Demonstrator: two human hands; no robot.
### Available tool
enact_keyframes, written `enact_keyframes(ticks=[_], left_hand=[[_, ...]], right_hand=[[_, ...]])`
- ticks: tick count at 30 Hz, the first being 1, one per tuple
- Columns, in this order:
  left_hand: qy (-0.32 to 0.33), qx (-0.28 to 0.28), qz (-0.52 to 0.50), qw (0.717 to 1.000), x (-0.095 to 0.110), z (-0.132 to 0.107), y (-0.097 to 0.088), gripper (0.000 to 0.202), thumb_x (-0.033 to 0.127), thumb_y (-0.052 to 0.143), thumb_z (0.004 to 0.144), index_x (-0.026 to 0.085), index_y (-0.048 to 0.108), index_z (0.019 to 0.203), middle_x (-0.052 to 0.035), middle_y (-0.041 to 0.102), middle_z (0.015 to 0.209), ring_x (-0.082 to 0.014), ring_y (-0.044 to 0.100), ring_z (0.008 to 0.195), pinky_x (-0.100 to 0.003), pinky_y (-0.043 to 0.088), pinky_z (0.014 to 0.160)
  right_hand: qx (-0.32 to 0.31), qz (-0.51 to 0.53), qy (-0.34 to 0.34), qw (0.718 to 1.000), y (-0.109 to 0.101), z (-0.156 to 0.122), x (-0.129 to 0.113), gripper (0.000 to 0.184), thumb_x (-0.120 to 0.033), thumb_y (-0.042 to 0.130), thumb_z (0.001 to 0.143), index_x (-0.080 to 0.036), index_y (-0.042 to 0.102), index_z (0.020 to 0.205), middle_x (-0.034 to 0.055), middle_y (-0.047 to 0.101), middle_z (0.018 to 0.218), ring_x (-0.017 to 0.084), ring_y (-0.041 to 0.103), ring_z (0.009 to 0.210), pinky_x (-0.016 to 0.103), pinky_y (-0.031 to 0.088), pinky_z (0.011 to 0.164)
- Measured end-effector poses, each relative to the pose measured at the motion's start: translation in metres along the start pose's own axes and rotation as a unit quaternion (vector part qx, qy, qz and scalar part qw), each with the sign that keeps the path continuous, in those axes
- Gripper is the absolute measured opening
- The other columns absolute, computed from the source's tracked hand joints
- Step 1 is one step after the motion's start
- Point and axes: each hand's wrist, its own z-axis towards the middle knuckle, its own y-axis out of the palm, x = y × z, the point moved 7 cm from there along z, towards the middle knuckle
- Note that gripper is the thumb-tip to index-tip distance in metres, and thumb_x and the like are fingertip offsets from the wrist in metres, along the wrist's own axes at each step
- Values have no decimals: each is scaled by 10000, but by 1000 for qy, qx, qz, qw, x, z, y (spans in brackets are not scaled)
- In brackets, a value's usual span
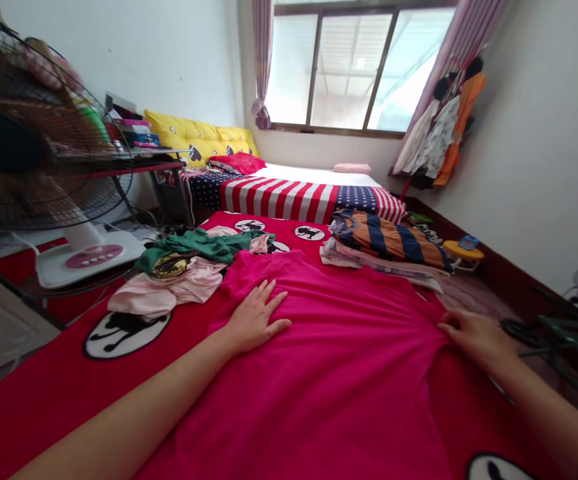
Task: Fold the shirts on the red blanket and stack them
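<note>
Garment in hot pink [319, 360] is spread on the red cover [191, 327] and seems to be getting straightened rn: pressed under the flat left hand [256, 317], fingers spread, while its side looks pinched in the grip of the right hand [483, 340]. Creases [399, 317] probably need to be eased out with an even pull

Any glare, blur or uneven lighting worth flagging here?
Head view, top: the window is bright, partly washed out to white; head view, left edge: the fan looks blurred; head view, centre: creases in the magenta garment read clearly, and the left hand is distinct.
</note>
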Motion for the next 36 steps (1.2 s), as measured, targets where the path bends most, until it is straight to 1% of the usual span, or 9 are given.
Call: enact_keyframes(ticks=[5,8,11,15,19,22,25,30,36], left_hand=[[-4,-8,4,1000,1,2,-1,678,633,402,876,212,436,1406,-131,273,1530,-323,205,1416,-483,217,1138],[-5,-6,-7,1000,2,0,-3,660,615,408,883,200,454,1395,-145,292,1520,-326,218,1412,-488,219,1137],[-2,17,-52,999,4,-5,-9,556,541,437,905,192,538,1326,-133,389,1473,-302,294,1387,-460,254,1134],[-15,104,-169,980,-7,-5,-34,334,391,455,929,198,670,1097,-79,652,1191,-212,579,1142,-328,441,1002],[-137,251,-128,950,-60,5,-77,260,287,462,906,173,628,1070,-85,670,1092,-198,617,1035,-300,464,935],[-298,175,-44,937,-110,18,-80,342,299,555,836,119,570,1126,-149,653,1100,-255,620,1032,-345,474,891],[-339,72,-34,937,-133,31,-66,462,383,718,684,79,608,1013,-194,680,981,-339,643,942,-386,498,779],[-259,25,-70,963,-107,46,-43,287,342,739,631,132,659,809,-84,698,799,-272,659,797,-321,495,712],[-103,61,-85,989,-52,45,-36,295,265,686,678,163,646,952,-69,660,1051,-227,617,966,-293,465,852]], right_hand=[[105,51,-137,984,-21,-12,-119,350,-315,519,817,-190,642,1119,134,621,1189,310,598,1054,447,487,849],[5,161,-223,961,-6,-34,-210,500,-425,472,883,-164,520,1306,142,518,1364,276,483,1251,478,377,1039],[-103,142,-230,957,26,-54,-260,635,-538,387,910,-195,349,1444,116,298,1524,286,251,1407,593,217,1097],[-104,88,-224,965,51,-62,-267,669,-580,351,912,-220,293,1473,71,201,1556,268,152,1438,582,144,1121],[-85,84,-235,965,54,-60,-262,653,-575,342,918,-226,305,1468,61,210,1556,258,172,1434,561,161,1123],[-77,84,-227,967,53,-59,-262,646,-577,352,914,-235,320,1461,55,229,1552,246,181,1432,543,165,1127],[-76,85,-219,969,54,-59,-262,641,-573,368,910,-244,325,1459,37,237,1551,231,186,1432,529,168,1132],[-76,95,-219,968,52,-59,-262,642,-572,385,904,-247,332,1455,28,234,1551,225,188,1431,525,164,1135],[-80,107,-216,967,50,-60,-261,632,-558,403,903,-248,343,1449,32,242,1549,222,189,1431,528,164,1135]])
